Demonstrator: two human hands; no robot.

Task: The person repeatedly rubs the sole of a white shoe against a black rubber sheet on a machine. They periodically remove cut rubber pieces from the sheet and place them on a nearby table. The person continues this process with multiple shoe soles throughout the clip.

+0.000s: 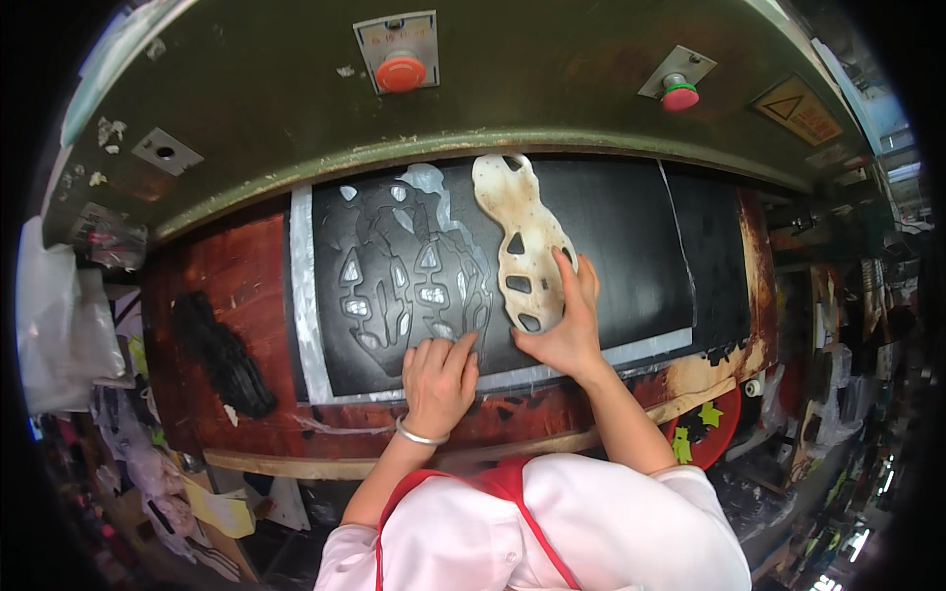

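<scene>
A cream, dark-specked sole-shaped cutting die (532, 225) with several openings lies on a black sheet (631, 246). My right hand (569, 320) is closed around its near right part, thumb at the near end and a finger along the right edge. To the left, sole-shaped outlines and small openings (432, 295) are cut in the sheet, with pale silvery backing showing through. My left hand (440, 382) rests palm down at the near ends of these cuts. Its fingers are apart and bent, with the tips touching the sheet; nothing shows in them.
A green machine body (552, 79) with red push buttons (400, 72) overhangs the far side. Black sole-shaped pieces (222, 355) lie piled on the reddish board (236, 266) at left. A red bin (724, 438) with yellow-green scraps stands below right.
</scene>
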